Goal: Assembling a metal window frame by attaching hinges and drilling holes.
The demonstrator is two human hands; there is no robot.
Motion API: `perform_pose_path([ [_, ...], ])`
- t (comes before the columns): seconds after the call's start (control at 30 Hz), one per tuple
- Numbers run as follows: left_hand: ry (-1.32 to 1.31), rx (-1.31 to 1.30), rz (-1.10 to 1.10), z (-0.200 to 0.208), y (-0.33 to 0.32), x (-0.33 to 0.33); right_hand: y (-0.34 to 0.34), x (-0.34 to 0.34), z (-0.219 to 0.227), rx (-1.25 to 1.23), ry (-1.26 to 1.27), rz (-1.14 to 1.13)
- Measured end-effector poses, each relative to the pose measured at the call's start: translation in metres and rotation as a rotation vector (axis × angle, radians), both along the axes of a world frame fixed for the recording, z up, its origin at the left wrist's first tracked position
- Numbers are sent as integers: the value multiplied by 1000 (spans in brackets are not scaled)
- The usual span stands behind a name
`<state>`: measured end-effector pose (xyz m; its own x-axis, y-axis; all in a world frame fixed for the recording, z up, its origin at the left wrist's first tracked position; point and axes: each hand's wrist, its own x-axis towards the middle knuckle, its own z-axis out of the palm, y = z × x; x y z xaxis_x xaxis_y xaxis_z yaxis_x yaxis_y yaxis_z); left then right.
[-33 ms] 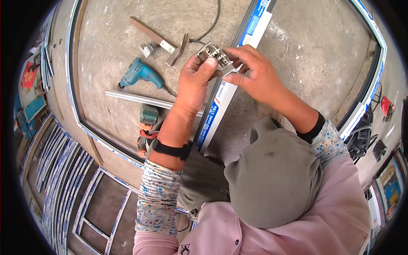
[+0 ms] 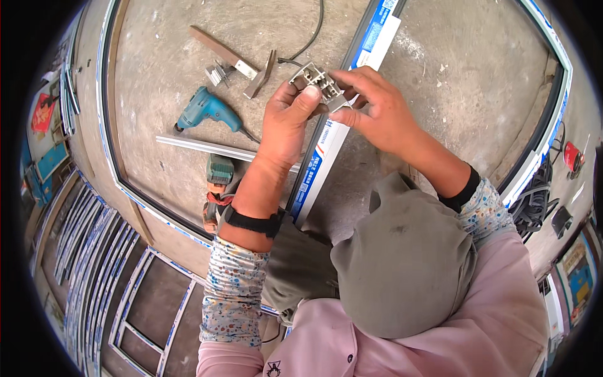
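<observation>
Both hands work a small grey ribbed metal bracket (image 2: 317, 85) above the long white-and-blue-filmed aluminium profile (image 2: 342, 122) on the concrete floor (image 2: 452, 69).

The left hand (image 2: 290, 119) has its fingers curled closed round the bracket, thumb pressed on its near face; the right hand (image 2: 377, 107) pinches the bracket's right end between thumb and forefinger, the other fingers loosely bent. To do this well, I judge the left hand should keep the piece steady while the right makes the fine adjustment, held squarely over the profile. The bracket's underside and any screw in it are hidden by the fingers. The teal electric drill (image 2: 207, 113) lies toward the floor's left edge; the orange-and-green tool (image 2: 217, 188) is partly covered by the left forearm.
</observation>
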<state>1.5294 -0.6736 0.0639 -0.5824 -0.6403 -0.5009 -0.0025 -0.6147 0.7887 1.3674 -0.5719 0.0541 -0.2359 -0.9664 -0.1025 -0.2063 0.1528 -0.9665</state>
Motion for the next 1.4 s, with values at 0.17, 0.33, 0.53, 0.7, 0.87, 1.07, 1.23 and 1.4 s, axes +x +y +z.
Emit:
perform_pose_path([
  [0.17,-30,45,2,-3,3,-12,7,-10,-15,-92,126,-34],
  [0.33,-74,8,11,-6,4,-14,5,-20,-19,-169,136,-16],
  [0.53,268,205,73,9,-3,2,-3,-11,-8,-363,364,181],
  [0.7,380,209,34,14,-6,20,-6,3,11,-308,-10,-76],
  [0.87,330,85,12,13,-5,29,-11,8,7,-260,7,24],
  [1.07,42,-2,-213,18,-8,36,-11,18,14,-65,-43,128],
  [1.23,-213,-281,-319,23,-18,64,-7,24,13,56,-31,152],
  [1.4,-254,22,-272,21,-20,101,-16,58,6,214,-440,190],
])
